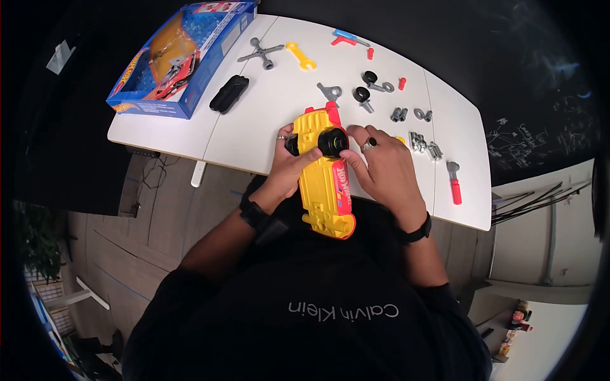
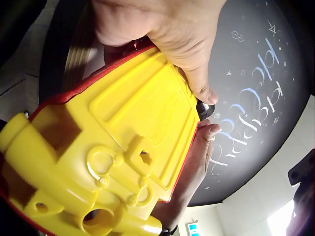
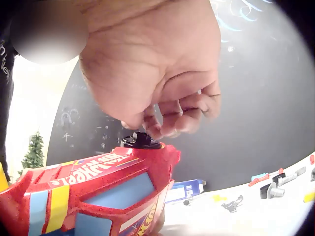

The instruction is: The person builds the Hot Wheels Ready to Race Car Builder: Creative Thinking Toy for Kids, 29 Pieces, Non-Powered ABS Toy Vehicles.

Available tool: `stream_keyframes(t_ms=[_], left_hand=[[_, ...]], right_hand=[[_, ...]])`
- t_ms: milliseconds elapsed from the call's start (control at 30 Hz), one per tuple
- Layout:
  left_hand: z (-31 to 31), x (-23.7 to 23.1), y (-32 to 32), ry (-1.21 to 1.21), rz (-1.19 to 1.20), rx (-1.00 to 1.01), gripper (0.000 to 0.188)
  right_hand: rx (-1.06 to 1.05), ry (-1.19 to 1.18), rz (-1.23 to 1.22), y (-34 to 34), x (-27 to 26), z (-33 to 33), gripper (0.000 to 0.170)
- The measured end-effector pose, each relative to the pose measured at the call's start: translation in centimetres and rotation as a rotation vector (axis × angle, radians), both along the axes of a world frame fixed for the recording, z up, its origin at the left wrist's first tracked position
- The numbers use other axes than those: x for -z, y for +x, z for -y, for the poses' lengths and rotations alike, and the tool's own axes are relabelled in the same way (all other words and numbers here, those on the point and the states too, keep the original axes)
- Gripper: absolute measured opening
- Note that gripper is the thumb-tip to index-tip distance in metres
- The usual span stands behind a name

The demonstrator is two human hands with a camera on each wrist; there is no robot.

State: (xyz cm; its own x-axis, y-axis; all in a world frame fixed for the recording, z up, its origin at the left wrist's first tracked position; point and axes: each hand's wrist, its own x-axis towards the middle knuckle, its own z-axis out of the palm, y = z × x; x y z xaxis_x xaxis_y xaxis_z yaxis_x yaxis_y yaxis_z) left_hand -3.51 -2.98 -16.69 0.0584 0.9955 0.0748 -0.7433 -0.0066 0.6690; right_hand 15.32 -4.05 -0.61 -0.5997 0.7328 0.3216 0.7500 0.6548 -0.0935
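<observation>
A red toy car body with a yellow underside [image 1: 314, 184] is held up near the table's front edge, underside toward the head view. The left hand [image 1: 286, 168] grips it around the wheel end, thumb across the underside. Black wheels [image 1: 332, 143] stand on both sides of that end. At the right-side wheel, the right hand [image 1: 384, 166] has its thumb and bent fingers at the rim. From the right wrist view, the fingertips of the right hand [image 3: 152, 129] are at the black wheel [image 3: 141, 140] on the red body [image 3: 93, 191]; whether they pinch it is hard to tell.
A blue toy box [image 1: 197, 95] stands at the table's back left. Around the white table [image 1: 254, 136] lie a black part [image 1: 229, 94], a grey cross wrench [image 1: 261, 53], a yellow wrench [image 1: 300, 56], loose wheels [image 1: 361, 94], several grey pieces and a red-handled tool [image 1: 455, 190].
</observation>
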Motion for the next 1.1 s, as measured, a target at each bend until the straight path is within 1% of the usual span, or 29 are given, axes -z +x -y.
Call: stream_keyframes(t_ms=[33,67,133,267,333,467,533,667,700,733,767,833,867,900,933,967,1000,1033,1100], left_hand=[[0.0,-0.1,0.0,-0.007,0.001,0.004,0.082],[0.0,-0.2,0.0,-0.014,0.002,0.009,0.083],[0.1,-0.1,0.2,-0.003,-0.028,-0.006,0.084],[-0.1,0.0,0.4,0.025,-0.091,-0.041,0.087],[0.0,0.0,0.4,0.022,-0.106,-0.052,0.087],[0.2,-0.3,0.6,0.03,-0.136,-0.081,0.087],[0.4,-0.6,0.7,0.013,-0.167,-0.089,0.086],[0.3,-0.3,0.8,0.027,-0.244,-0.132,0.085],[0.3,-0.2,0.8,0.034,-0.247,-0.126,0.085],[0.4,-0.3,0.8,0.035,-0.237,-0.12,0.085],[0.5,-0.4,0.8,0.037,-0.227,-0.114,0.085],[0.7,-0.4,1.0,0.05,-0.188,-0.122,0.084],[0.7,-0.4,1.0,0.056,-0.145,-0.134,0.084],[0.8,-0.4,1.0,0.066,-0.149,-0.129,0.084],[1.0,-0.3,0.9,0.057,-0.078,-0.16,0.083],[1.0,0.0,0.9,0.047,-0.006,-0.191,0.083],[0.8,1.2,0.7,0.071,-0.003,-0.236,0.081],[0.9,0.9,0.5,0.077,-0.009,-0.229,0.081],[1.2,0.3,0.1,0.043,0.163,-0.193,0.079]], right_hand=[[-0.013,0.023,-0.055,-0.1,-0.2,0.1,0.026],[-0.012,0.023,-0.055,-0.1,-0.1,-0.1,0.026],[-0.054,-0.018,0.019,0.0,0.2,-0.6,0.028],[-0.02,-0.039,0.058,-0.2,0.3,-0.7,0.027],[0.021,-0.107,0.003,-0.4,0.6,-0.5,0.025],[0.075,-0.12,-0.066,-0.9,1.6,0.0,0.023],[0.156,-0.126,-0.144,-1.2,2.2,0.4,0.023],[0.24,-0.18,-0.16,-1.4,2.3,0.8,0.023],[0.26,-0.25,-0.162,-1.5,2.0,0.8,0.023],[0.28,-0.319,-0.164,-1.4,1.7,0.9,0.024],[0.285,-0.313,-0.17,-1.3,1.6,1.0,0.024],[0.31,-0.456,-0.291,-1.1,1.5,1.5,0.031],[0.314,-0.449,-0.299,-0.7,1.9,1.7,0.031],[0.287,-0.531,-0.435,-0.1,2.8,2.1,0.038],[0.256,-0.614,-0.571,0.4,3.5,2.5,0.046],[0.256,-0.606,-0.578,0.9,4.0,3.1,0.046],[0.195,-0.621,-0.496,1.3,4.5,3.9,0.052],[0.137,-0.637,-0.417,1.4,4.5,4.7,0.059],[0.134,-0.677,-0.414,1.3,4.0,6.2,0.059]])
